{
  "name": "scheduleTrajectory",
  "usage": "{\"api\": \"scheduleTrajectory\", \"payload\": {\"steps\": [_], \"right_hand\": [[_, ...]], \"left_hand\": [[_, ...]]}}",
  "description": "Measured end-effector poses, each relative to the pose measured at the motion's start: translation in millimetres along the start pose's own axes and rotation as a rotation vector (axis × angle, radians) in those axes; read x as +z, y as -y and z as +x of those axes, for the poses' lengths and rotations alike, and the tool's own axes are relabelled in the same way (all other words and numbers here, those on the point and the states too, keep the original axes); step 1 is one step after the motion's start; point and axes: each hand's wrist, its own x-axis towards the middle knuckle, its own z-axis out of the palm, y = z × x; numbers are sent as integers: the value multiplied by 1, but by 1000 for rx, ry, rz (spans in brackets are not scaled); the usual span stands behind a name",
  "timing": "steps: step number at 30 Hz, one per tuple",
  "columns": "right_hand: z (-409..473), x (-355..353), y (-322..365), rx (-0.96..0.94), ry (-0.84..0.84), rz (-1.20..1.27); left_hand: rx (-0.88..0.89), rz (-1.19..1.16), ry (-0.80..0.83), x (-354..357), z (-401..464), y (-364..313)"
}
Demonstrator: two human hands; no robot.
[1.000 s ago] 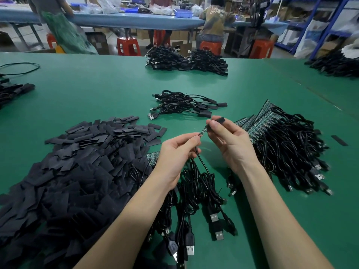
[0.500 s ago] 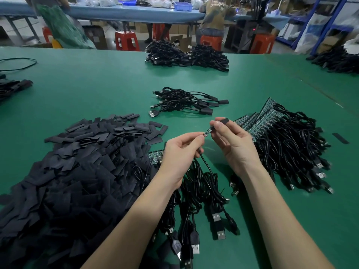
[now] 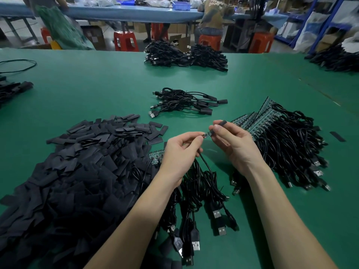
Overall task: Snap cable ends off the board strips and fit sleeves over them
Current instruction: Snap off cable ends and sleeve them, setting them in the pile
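Sleeve (image 3: 220, 124) pinched in right hand (image 3: 236, 147) sits just right of the board-tipped cable end (image 3: 206, 135) pinched by left hand (image 3: 179, 152), long axes roughly in line, so it likely slides leftward over the tip.

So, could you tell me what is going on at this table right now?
A person is sleeving cable ends. The left hand pinches a cable just behind its small board end, while the right hand holds a black sleeve at that end's tip. A sleeve pile lies left, board strips with cables right, sleeved cables beyond.
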Motion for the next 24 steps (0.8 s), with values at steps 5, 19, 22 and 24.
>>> {"api": "scheduleTrajectory", "payload": {"steps": [5,19,22,24], "right_hand": [[0,-1,1,71,46,69],[7,6,-4,104,-16,179],[8,6,0,85,-57,126],[8,6,5,38,-54,33]], "left_hand": [[53,154,64,-10,9,-8],[170,235,155,-17,8,-30],[183,328,174,-15,7,-34],[151,364,173,-12,5,-34]]}}
